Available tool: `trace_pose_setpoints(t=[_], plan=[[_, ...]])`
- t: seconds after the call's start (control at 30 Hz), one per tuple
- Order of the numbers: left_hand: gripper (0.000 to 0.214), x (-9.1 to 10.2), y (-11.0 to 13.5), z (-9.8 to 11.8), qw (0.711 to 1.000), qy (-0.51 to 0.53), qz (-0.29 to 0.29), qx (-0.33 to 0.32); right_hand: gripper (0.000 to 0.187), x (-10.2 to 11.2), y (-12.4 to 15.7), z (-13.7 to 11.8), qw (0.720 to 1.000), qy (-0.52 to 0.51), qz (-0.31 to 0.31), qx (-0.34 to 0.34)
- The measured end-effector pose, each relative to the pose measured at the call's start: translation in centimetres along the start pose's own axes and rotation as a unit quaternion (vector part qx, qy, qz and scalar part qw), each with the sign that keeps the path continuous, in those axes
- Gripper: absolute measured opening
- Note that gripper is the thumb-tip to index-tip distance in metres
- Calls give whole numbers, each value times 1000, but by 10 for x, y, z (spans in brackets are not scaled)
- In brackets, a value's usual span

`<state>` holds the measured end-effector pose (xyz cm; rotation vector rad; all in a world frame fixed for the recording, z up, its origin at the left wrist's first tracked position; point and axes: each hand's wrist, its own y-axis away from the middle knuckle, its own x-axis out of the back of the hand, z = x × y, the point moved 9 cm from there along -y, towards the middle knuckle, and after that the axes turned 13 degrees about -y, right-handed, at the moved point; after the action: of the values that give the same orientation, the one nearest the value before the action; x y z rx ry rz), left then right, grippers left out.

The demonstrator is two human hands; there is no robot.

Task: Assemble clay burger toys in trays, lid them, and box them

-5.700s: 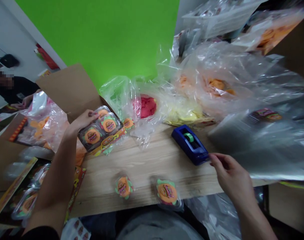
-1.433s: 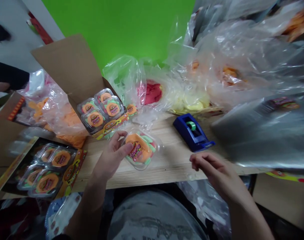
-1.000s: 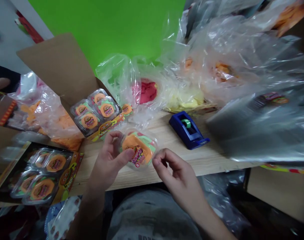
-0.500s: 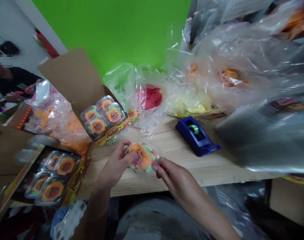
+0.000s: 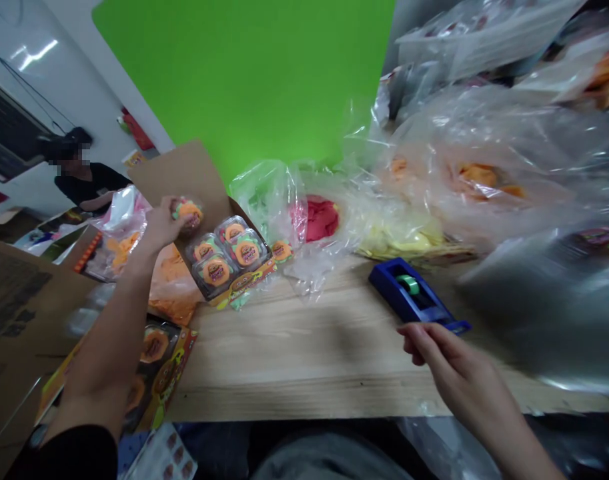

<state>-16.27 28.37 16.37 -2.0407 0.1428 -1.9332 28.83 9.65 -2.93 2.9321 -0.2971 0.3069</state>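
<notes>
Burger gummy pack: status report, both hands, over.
Left hand holding burger gummy pack beside clear tray. Right hand empty, near blue tape dispenser. Nothing between pack and tray.

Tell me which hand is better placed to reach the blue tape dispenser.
Right, probably: the right hand is empty and close to the blue tape dispenser. The left hand is farther away across the wooden table and is holding a gummy pack.

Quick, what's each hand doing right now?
Left hand: closed, holding a round orange burger gummy packet.
Right hand: empty, half open, near the blue plastic tape dispenser.
</notes>
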Motion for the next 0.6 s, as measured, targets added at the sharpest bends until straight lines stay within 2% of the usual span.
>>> trace_pose_setpoints(t=[0.1,0.17,0.23,0.33,0.4,0.5,0.6], plan=[[53,-41,-12,-14,993,-64,-97,-27,45,21,-1,27,998,33,23,-39],[54,-56,-10,-18,986,-87,-138,-41,45,36,-2,41,996,52,38,-61],[54,-63,-7,-20,978,-106,-173,-51,42,51,-3,49,993,63,49,-84],[55,-67,-8,-19,966,-120,-219,-68,37,66,-6,48,992,65,59,-94],[56,-67,-10,-17,962,-131,-226,-74,33,70,-10,45,991,67,67,-90],[60,-60,-11,-9,965,-147,-206,-63,27,76,-17,43,989,83,108,-63],[61,-38,-4,16,979,-144,-140,-45,20,75,-29,45,988,89,126,-14]])
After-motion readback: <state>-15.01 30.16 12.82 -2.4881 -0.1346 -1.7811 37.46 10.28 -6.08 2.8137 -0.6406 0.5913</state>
